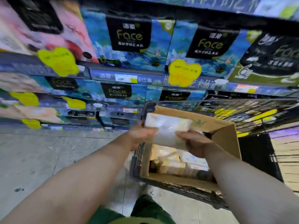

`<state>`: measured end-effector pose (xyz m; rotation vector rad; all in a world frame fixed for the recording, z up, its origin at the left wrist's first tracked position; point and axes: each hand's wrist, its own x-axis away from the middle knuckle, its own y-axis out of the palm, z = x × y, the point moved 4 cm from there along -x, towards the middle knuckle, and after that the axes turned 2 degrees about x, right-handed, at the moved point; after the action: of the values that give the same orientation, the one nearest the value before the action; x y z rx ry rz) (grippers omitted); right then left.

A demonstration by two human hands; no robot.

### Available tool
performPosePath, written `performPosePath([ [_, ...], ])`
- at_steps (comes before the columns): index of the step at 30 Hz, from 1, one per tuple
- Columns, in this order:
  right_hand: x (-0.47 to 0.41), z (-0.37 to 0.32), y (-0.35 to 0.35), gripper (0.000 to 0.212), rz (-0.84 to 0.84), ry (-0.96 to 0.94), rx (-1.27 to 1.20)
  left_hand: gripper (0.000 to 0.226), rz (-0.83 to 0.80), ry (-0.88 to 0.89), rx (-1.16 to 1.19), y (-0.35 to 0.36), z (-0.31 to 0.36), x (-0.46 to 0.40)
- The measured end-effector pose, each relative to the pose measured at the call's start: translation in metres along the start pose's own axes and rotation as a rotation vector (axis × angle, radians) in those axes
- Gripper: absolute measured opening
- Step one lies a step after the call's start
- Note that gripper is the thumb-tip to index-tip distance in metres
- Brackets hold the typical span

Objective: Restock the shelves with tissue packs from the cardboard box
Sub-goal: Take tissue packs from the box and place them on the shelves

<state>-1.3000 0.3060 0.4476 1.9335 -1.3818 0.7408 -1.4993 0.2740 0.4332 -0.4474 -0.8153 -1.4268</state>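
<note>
A white and pale-yellow tissue pack [166, 128] is held up over the open cardboard box [226, 139]. My left hand [140, 136] grips its left end and my right hand [192, 141] grips its right end. More packs [171, 164] lie inside the box, partly hidden by my right forearm. The box stands in a black wire cart [191, 191]. Shelves [129, 76] in front carry blue "Face" tissue packs [129, 41] in several rows. The picture is blurred by motion.
Yellow price tags [184, 73] hang from the shelf edges. Pink packs [48, 33] fill the upper left shelf and dark packs [271, 57] the right. A grey concrete floor [40, 156] stretches to the left. My green trouser leg [145, 209] shows at the bottom.
</note>
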Motion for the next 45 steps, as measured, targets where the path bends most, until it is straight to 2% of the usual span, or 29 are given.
performPosePath([
  [1,0.000,-0.009,0.024,0.028,-0.023,-0.019,0.085,0.072,0.029,0.052,0.010,-0.022,0.006,0.008],
  [4,-0.010,-0.029,0.113,0.010,-0.059,-0.095,0.297,0.044,0.165,0.145,0.091,-0.100,0.023,0.048],
  [9,-0.025,-0.018,0.309,0.030,-0.171,-0.164,0.535,0.021,0.323,0.287,0.097,-0.274,0.027,0.138],
  [12,-0.019,0.009,0.442,0.040,-0.229,-0.236,0.640,0.032,0.468,0.377,0.124,-0.388,0.010,0.208],
  [15,-0.006,0.036,0.571,0.033,-0.354,-0.347,0.687,0.036,0.598,0.436,0.191,-0.486,-0.010,0.289],
  [18,0.015,0.053,0.678,0.021,-0.462,-0.456,0.756,0.058,0.729,0.481,0.202,-0.564,-0.025,0.359],
  [19,0.023,0.057,0.711,0.023,-0.501,-0.477,0.772,0.051,0.762,0.507,0.212,-0.586,-0.027,0.379],
  [21,0.030,0.061,0.767,0.044,-0.569,-0.488,0.818,0.028,0.802,0.559,0.224,-0.625,-0.031,0.410],
  [22,0.031,0.062,0.794,0.053,-0.606,-0.480,0.859,0.024,0.817,0.579,0.239,-0.643,-0.031,0.424],
  [26,0.026,0.065,0.887,0.046,-0.747,-0.445,0.904,0.029,0.927,0.608,0.274,-0.714,-0.030,0.463],
  [29,0.012,0.060,0.958,0.054,-0.781,-0.516,0.942,0.033,1.017,0.616,0.265,-0.774,-0.018,0.479],
  [34,-0.014,0.027,1.081,0.034,-0.842,-0.645,0.928,0.024,1.125,0.666,0.236,-0.878,0.028,0.498],
  [40,-0.033,-0.021,1.231,0.048,-0.961,-0.706,0.941,0.025,1.286,0.740,0.261,-0.993,0.089,0.527],
  [45,-0.053,-0.041,1.331,0.068,-0.965,-0.779,0.948,0.025,1.348,0.796,0.295,-1.079,0.123,0.544],
])
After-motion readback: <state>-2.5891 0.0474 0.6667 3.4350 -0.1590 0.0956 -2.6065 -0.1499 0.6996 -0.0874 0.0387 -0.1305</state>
